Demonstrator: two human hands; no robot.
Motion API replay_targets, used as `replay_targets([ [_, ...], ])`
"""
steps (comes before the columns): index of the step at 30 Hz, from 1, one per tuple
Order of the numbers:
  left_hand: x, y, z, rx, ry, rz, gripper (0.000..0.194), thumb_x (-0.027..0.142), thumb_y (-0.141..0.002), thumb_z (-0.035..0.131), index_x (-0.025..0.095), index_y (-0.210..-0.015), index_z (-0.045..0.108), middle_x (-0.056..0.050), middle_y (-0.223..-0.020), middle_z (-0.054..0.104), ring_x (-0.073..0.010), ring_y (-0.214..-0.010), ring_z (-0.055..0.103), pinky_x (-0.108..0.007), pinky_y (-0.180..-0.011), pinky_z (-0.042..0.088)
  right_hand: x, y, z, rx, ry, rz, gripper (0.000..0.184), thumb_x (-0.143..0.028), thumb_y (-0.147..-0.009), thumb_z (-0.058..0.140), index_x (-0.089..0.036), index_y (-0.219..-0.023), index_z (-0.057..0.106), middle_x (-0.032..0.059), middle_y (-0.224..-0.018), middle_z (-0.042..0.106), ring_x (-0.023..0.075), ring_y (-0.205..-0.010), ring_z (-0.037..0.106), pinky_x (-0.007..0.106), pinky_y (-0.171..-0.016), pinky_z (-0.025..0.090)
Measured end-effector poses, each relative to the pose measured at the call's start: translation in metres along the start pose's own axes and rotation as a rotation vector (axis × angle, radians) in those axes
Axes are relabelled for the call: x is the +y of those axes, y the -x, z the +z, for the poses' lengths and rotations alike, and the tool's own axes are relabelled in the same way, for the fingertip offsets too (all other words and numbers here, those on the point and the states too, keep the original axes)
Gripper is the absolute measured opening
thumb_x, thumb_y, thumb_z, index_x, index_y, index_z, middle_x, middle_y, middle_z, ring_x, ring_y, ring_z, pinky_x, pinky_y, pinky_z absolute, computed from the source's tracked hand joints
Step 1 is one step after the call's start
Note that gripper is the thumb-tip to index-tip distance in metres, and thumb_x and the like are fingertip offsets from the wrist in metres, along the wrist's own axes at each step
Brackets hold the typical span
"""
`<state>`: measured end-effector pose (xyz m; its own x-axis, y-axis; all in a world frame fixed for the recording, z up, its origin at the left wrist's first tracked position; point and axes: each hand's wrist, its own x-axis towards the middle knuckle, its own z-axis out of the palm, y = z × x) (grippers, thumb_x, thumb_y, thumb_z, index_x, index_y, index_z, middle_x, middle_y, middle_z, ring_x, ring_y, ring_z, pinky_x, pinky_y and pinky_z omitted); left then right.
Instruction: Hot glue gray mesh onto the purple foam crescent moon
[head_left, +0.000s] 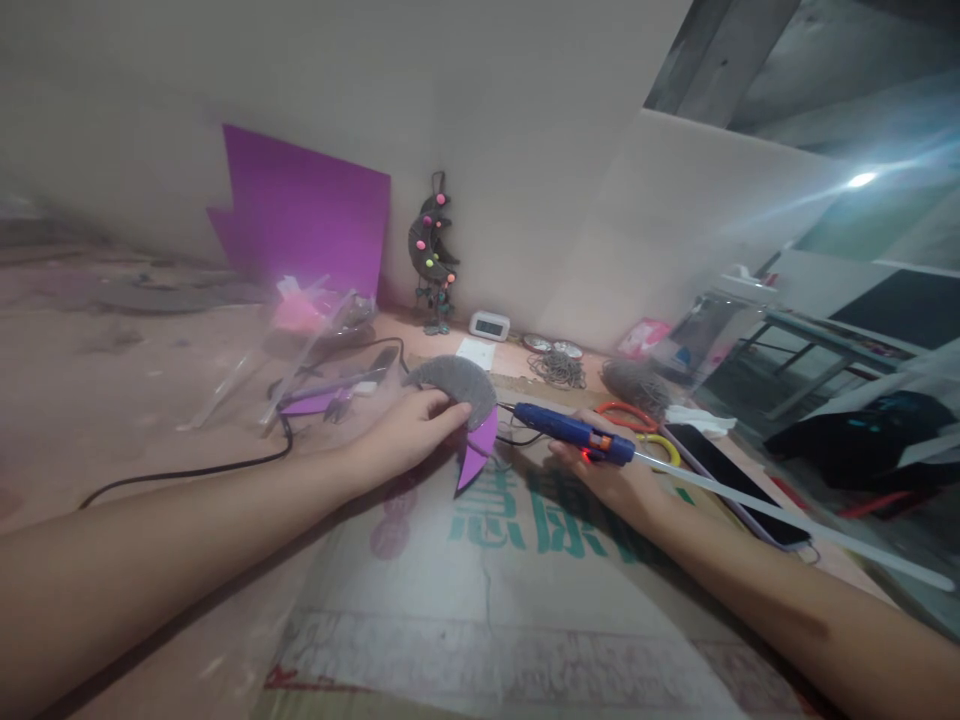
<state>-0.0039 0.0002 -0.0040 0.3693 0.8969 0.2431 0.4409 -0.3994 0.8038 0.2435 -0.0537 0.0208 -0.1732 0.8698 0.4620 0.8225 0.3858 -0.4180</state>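
Observation:
My left hand (420,432) grips a crescent moon (463,382), thumb on its face. Grey yarn covers the crescent's upper part, while its lower tip is bare purple card (480,452). In my right hand (600,470) is a blue hot glue gun (574,428) with a red light lit. A long pale glue stick (780,510) sticks out of its back end. The nozzle points left, close to the edge of the crescent where yarn meets card; I cannot tell whether it touches. Below both hands lies a printed cardboard sheet (465,610).
Purple card (315,220) and a decorated grey moon (431,245) lean on the wall. Nearby are a small clock (489,326), loose yarn (559,370), a yarn ball (634,385), orange-handled scissors (626,415) and a phone (739,485). A black cable (187,470) crosses the left side.

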Motion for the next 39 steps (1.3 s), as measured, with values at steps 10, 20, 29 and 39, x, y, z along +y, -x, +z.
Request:
replay_targets([
  [10, 0.000, 0.002, 0.001, 0.000, 0.027, -0.037, 0.048, 0.056, -0.085, 0.043, 0.017, -0.061, 0.055, 0.001, -0.056, 0.053, -0.0123, -0.051, 0.049, -0.025, -0.050, 0.034, 0.001, 0.005, -0.002, 0.066, 0.064, -0.064, 0.026, -0.044, -0.080, 0.056, -0.021, -0.069, 0.053, 0.0020, -0.063, 0.057, 0.0168, -0.058, 0.052, 0.029, -0.054, 0.042],
  [20, 0.002, 0.001, -0.001, 0.007, -0.013, -0.010, 0.047, 0.054, -0.086, 0.043, 0.017, -0.059, 0.054, 0.000, -0.058, 0.054, -0.0132, -0.055, 0.050, -0.025, -0.051, 0.035, 0.013, 0.004, 0.010, 0.031, 0.116, -0.094, 0.031, -0.049, -0.075, 0.059, -0.020, -0.067, 0.055, 0.0026, -0.063, 0.057, 0.0171, -0.059, 0.053, 0.028, -0.054, 0.041],
  [29, 0.000, 0.001, 0.001, 0.014, -0.023, -0.016, 0.048, 0.056, -0.085, 0.043, 0.017, -0.061, 0.056, -0.001, -0.059, 0.056, -0.0142, -0.056, 0.051, -0.026, -0.050, 0.035, -0.003, 0.003, 0.001, -0.044, 0.038, 0.043, 0.026, -0.045, -0.076, 0.057, -0.020, -0.073, 0.057, 0.0030, -0.069, 0.060, 0.0178, -0.065, 0.054, 0.027, -0.057, 0.042],
  [39, 0.002, 0.001, 0.000, -0.003, 0.017, 0.007, 0.047, 0.055, -0.085, 0.042, 0.017, -0.060, 0.056, -0.001, -0.058, 0.056, -0.0139, -0.055, 0.051, -0.026, -0.051, 0.036, 0.000, -0.001, 0.001, 0.016, -0.054, 0.056, 0.024, -0.043, -0.082, 0.054, -0.022, -0.070, 0.050, 0.0013, -0.064, 0.056, 0.0169, -0.058, 0.052, 0.029, -0.054, 0.043],
])
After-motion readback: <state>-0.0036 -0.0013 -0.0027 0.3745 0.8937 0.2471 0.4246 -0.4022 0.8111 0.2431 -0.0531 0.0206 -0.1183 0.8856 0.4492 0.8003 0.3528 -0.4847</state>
